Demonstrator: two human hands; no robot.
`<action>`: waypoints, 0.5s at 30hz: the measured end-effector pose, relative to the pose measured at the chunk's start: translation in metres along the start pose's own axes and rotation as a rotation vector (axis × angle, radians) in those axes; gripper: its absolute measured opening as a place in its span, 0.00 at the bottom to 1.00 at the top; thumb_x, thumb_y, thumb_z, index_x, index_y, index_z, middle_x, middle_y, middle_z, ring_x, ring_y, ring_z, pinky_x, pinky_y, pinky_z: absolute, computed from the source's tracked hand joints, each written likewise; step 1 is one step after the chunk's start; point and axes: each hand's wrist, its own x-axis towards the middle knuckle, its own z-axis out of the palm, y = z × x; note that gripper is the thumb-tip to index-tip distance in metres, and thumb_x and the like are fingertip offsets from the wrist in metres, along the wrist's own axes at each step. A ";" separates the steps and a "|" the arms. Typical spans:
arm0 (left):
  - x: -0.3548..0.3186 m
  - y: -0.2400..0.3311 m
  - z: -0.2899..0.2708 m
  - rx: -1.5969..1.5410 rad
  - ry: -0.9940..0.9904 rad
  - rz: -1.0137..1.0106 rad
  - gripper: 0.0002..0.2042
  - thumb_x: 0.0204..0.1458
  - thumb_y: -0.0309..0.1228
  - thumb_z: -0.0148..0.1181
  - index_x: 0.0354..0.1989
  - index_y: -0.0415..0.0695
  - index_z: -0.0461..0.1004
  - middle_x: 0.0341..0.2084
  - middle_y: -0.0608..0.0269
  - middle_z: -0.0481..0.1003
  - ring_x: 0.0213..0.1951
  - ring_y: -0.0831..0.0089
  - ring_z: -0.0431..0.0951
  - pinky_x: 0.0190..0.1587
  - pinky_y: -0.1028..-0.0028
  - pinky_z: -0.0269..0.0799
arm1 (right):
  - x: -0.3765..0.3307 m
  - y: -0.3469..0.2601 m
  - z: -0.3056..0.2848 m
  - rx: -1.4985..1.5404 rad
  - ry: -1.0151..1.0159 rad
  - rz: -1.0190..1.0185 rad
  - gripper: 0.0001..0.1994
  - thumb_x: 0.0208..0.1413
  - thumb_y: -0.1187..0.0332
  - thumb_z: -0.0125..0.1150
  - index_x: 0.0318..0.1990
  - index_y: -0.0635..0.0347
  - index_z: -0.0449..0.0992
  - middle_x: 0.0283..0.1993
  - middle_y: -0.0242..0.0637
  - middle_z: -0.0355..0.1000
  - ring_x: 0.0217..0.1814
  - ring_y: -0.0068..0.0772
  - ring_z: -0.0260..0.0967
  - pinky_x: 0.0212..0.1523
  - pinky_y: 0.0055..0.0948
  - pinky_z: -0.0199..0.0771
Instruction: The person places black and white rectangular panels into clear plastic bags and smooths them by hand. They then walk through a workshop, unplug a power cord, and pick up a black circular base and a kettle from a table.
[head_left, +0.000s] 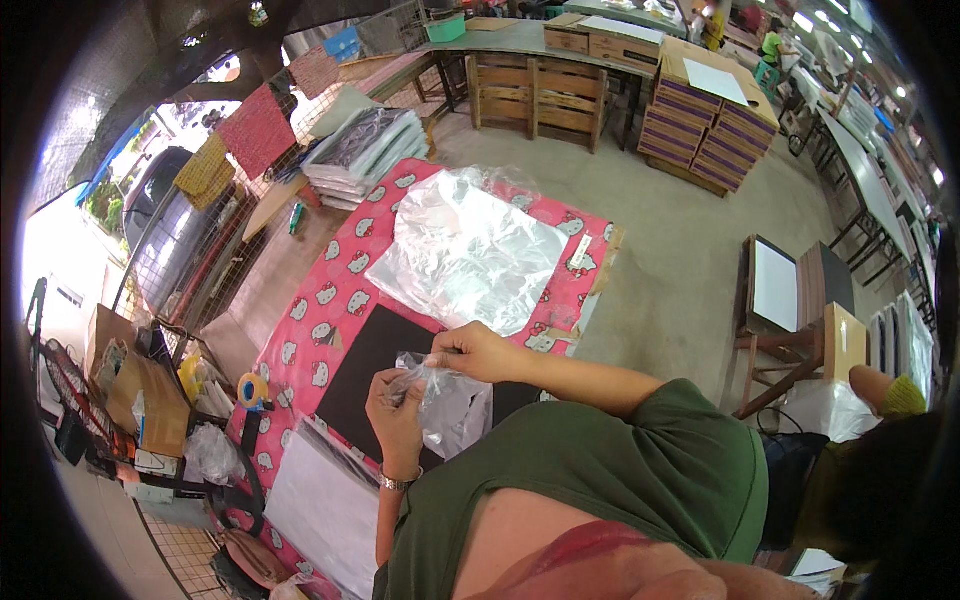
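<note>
Clear plastic bag [450,405] pinched at its top edge by left hand [397,405] and right hand [478,352], above black sheet [385,355]. Bag contents unreadable; fingertips partly hidden by crumpled film.

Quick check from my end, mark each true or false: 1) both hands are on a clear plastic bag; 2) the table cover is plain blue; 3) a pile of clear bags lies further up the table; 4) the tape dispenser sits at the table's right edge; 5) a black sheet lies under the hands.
1) True: the left hand and right hand both grip the clear plastic bag.
2) False: the table cover is pink with a white cartoon cat print.
3) True: the pile of clear bags lies beyond the hands.
4) False: the tape dispenser is at the left edge.
5) True: the black sheet lies below the hands.
</note>
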 end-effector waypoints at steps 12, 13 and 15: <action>-0.010 -0.010 -0.051 -0.635 0.033 -0.202 0.13 0.53 0.34 0.48 0.40 0.37 0.67 0.36 0.55 0.72 0.42 0.65 0.70 0.47 0.68 0.65 | 0.015 0.009 -0.011 0.662 -0.822 -0.181 0.12 0.52 0.65 0.56 0.40 0.63 0.67 0.29 0.28 0.69 0.32 0.17 0.65 0.30 0.21 0.67; -0.011 0.001 -0.056 -0.857 -0.007 -0.233 0.14 0.54 0.35 0.47 0.40 0.37 0.67 0.38 0.53 0.72 0.44 0.63 0.70 0.49 0.66 0.64 | 0.013 0.011 -0.019 0.736 -0.731 -0.222 0.14 0.51 0.66 0.57 0.42 0.63 0.66 0.30 0.29 0.69 0.34 0.19 0.66 0.32 0.23 0.69; -0.019 0.019 -0.041 -0.777 0.078 -0.321 0.16 0.53 0.36 0.48 0.43 0.36 0.67 0.40 0.54 0.71 0.45 0.63 0.70 0.50 0.66 0.64 | 0.016 0.019 -0.047 0.936 -0.524 -0.226 0.22 0.48 0.67 0.60 0.49 0.65 0.62 0.35 0.33 0.70 0.36 0.26 0.69 0.36 0.28 0.72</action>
